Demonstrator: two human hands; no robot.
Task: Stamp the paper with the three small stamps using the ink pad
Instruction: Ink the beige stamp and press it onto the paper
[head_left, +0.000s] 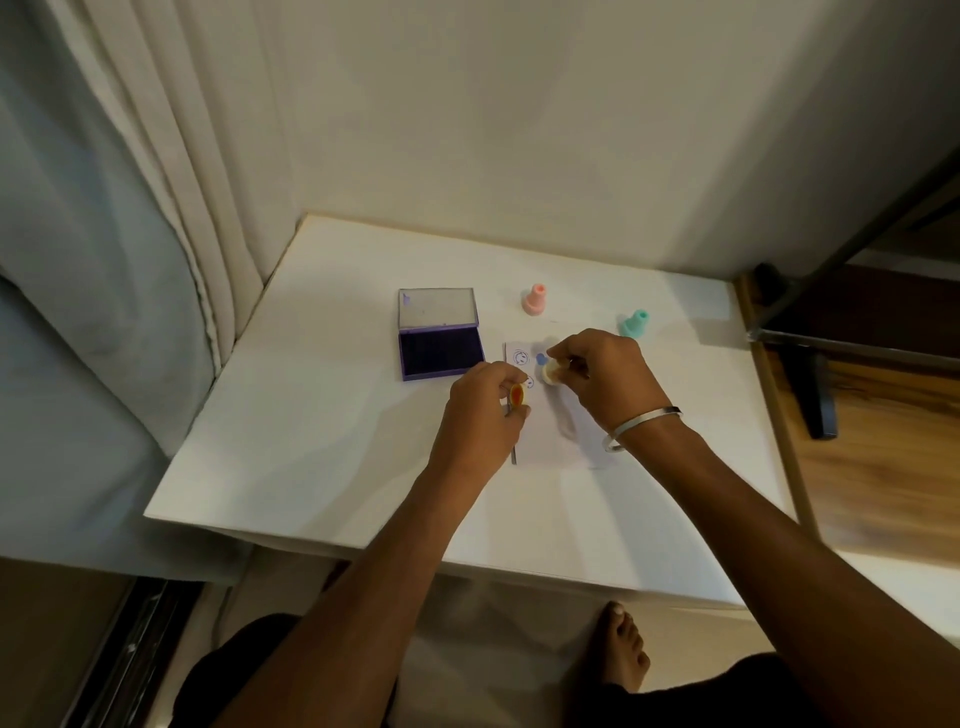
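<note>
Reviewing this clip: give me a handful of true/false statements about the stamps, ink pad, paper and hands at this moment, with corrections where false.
1. The ink pad lies open, lid raised. True.
2. The pink stamp is held in the left hand. False: it stands on the table, untouched, beyond the paper.
3. The right hand holds a pale yellowish stamp over the paper. True.
4. The paper carries no marks. False: a smiley print shows near its far edge.
5. The green stamp sits left of the ink pad. False: it stands far to the pad's right, beyond the right hand.
6. The left hand holds a small orange-centred piece. True.
</note>
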